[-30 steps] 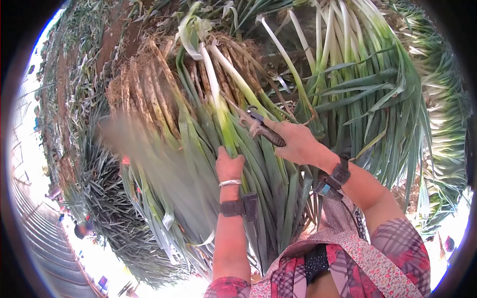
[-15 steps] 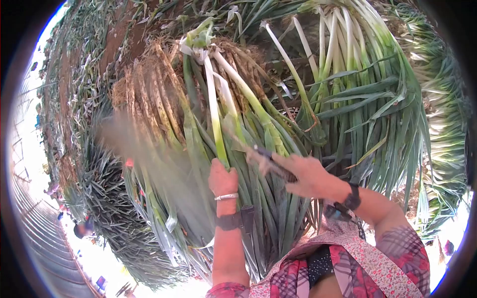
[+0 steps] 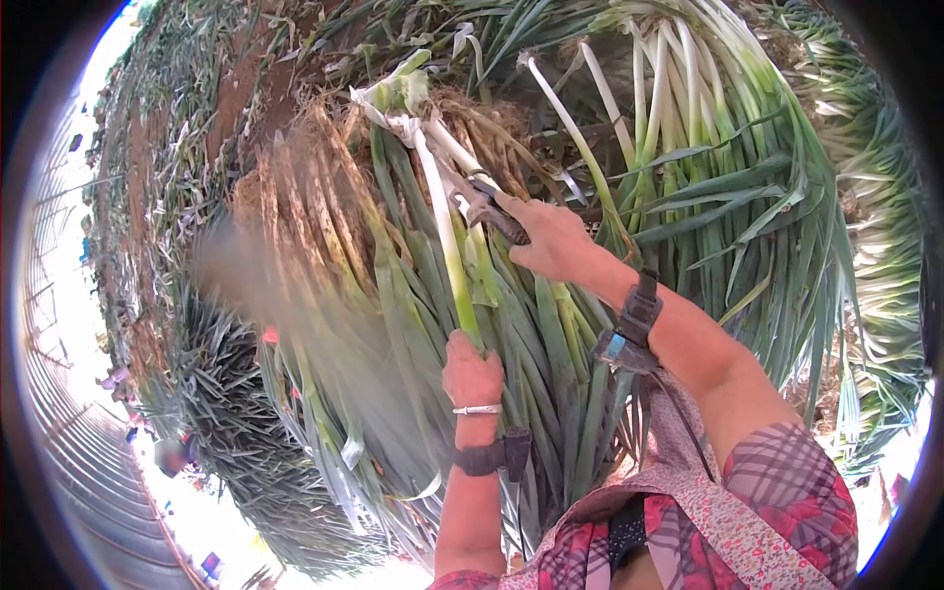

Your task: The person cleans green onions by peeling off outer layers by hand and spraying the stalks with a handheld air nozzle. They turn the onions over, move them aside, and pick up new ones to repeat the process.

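Shears (image 3: 480, 204) now up at the root end of the leek (image 3: 447, 246)
Right hand (image 3: 553, 241), fingers wrapped round the shears, has climbed the leek; left hand (image 3: 472, 374) clasps the leek lower down, against the leek heap (image 3: 551, 393).

Ground: strip of bare red-brown soil (image 3: 236, 88), upper left, littered with loose green leaf scraps.
Right side: tall heap of long green-leaved, white-stalked leeks (image 3: 747, 177), stalk ends pointing up in the frame; beyond it, a second row of pale white stalks (image 3: 875, 246) along the far right edge.
Lower left: mound of dark green leaf tips (image 3: 216, 393).
Structure: curved ribs of a grey arched frame (image 3: 59, 413) along the left edge.
Light: strong daylight, washed out to white at the left and bottom margins (image 3: 197, 501).
Distance: small figure of a person (image 3: 172, 454), low on the left, too small for detail.
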Demonstrator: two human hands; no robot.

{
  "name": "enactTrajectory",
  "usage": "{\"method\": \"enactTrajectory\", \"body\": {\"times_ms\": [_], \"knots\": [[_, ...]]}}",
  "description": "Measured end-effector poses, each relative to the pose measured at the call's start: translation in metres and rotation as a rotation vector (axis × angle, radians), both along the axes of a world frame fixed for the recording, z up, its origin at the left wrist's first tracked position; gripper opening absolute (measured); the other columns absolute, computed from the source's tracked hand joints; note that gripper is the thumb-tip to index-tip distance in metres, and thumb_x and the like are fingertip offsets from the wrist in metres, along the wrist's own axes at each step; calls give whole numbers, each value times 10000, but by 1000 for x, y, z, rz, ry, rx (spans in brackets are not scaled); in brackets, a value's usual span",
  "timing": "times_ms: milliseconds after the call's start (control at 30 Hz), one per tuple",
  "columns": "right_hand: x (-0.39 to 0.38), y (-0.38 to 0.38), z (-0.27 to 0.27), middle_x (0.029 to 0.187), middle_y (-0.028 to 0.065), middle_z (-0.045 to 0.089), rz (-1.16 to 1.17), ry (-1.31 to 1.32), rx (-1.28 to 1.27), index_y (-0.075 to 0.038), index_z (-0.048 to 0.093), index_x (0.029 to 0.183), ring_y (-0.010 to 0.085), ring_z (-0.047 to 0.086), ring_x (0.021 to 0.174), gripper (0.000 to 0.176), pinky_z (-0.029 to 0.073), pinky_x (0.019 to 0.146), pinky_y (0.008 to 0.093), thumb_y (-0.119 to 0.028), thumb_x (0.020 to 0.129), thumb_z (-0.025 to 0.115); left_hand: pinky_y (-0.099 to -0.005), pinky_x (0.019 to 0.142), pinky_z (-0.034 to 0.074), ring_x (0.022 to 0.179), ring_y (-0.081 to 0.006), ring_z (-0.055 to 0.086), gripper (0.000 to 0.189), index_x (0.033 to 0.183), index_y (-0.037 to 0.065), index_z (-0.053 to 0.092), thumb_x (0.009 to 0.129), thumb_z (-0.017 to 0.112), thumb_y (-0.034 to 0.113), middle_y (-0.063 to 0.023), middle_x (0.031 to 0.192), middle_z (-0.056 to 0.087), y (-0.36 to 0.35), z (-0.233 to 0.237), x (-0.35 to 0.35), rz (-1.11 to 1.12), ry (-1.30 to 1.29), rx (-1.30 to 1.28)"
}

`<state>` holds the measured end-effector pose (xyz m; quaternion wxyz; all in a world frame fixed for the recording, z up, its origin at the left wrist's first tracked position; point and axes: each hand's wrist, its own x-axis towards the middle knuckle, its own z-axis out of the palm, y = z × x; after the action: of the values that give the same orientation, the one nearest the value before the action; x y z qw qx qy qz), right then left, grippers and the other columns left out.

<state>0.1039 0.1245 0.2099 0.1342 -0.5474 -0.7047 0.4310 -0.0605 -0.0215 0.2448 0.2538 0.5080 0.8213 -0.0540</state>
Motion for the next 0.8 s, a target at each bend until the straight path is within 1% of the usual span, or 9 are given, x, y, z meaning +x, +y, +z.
{"method": "enactTrajectory", "body": {"times_ms": [267, 433, 500, 533, 600, 633, 700, 733, 800], "knots": [[-6, 26, 0, 932, 214, 598, 86, 31, -25, -60, 418, 1326, 392, 575, 882, 704, 450, 767, 457, -191, 661, 607, -513, 700, 448, 819, -463, 561, 357, 989, 13, 429, 732, 622, 168, -240, 878, 576, 8, 9, 2, 33, -87, -9], [5, 26, -1, 919, 230, 614, 12, 50, -12, -48, 439, 1311, 389, 591, 879, 686, 462, 781, 439, -170, 659, 617, -481, 706, 447, 808, -463, 558, 368, 993, -9, 471, 720, 635, 176, -260, 845, 585, 10, 5, 2, 99, -194, 16], [12, 24, 3, 923, 236, 618, -5, 94, 0, -47, 443, 1311, 384, 598, 877, 687, 467, 786, 426, -161, 658, 621, -406, 679, 464, 761, -355, 602, 337, 973, -7, 516, 716, 648, 165, -188, 839, 619, 11, 3, 4, 163, -357, 62], [16, 24, 5, 929, 238, 622, 7, 99, -35, -45, 442, 1310, 387, 601, 875, 694, 474, 782, 433, -185, 654, 619, -406, 679, 464, 761, -355, 602, 337, 973, -7, 516, 716, 648, 165, -188, 839, 619, 13, 0, 5, 161, -360, 61], [23, 20, -3, 937, 243, 626, 5, 150, -34, -44, 448, 1309, 391, 603, 873, 701, 477, 797, 433, -213, 650, 613, -367, 682, 479, 767, -272, 614, 319, 977, -16, 530, 711, 628, 130, -142, 851, 619, 20, -9, 10, 418, -717, -58], [28, 18, -6, 937, 243, 626, 6, 146, -34, -44, 448, 1309, 391, 603, 873, 701, 477, 797, 433, -213, 650, 613, -367, 682, 479, 767, -272, 614, 319, 977, -16, 530, 711, 628, 130, -142, 851, 619, 24, -13, 15, 419, -722, -58], [37, 14, -2, 969, 261, 613, -105, 90, -112, -70, 438, 1334, 365, 608, 863, 716, 469, 793, 374, -147, 645, 618, -309, 714, 469, 790, -172, 584, 348, 1008, -32, 551, 705, 618, 125, -102, 869, 609, 34, -23, 36, 803, -1168, -58], [43, 11, 1, 1015, 247, 615, -102, 33, -159, -80, 435, 1340, 348, 608, 898, 734, 466, 820, 354, -153, 634, 625, -309, 714, 469, 790, -172, 584, 348, 1008, -32, 551, 705, 618, 125, -102, 869, 609, 35, -35, 46, 804, -1179, -63], [58, -6, -23, 1017, 230, 618, -132, 74, -130, -79, 437, 1339, 322, 610, 904, 739, 463, 832, 339, -156, 630, 634, -268, 683, 472, 755, -158, 590, 299, 1036, 5, 568, 765, 586, 129, -54, 914, 622, 35, -77, 61, 721, -1231, 138]]}}
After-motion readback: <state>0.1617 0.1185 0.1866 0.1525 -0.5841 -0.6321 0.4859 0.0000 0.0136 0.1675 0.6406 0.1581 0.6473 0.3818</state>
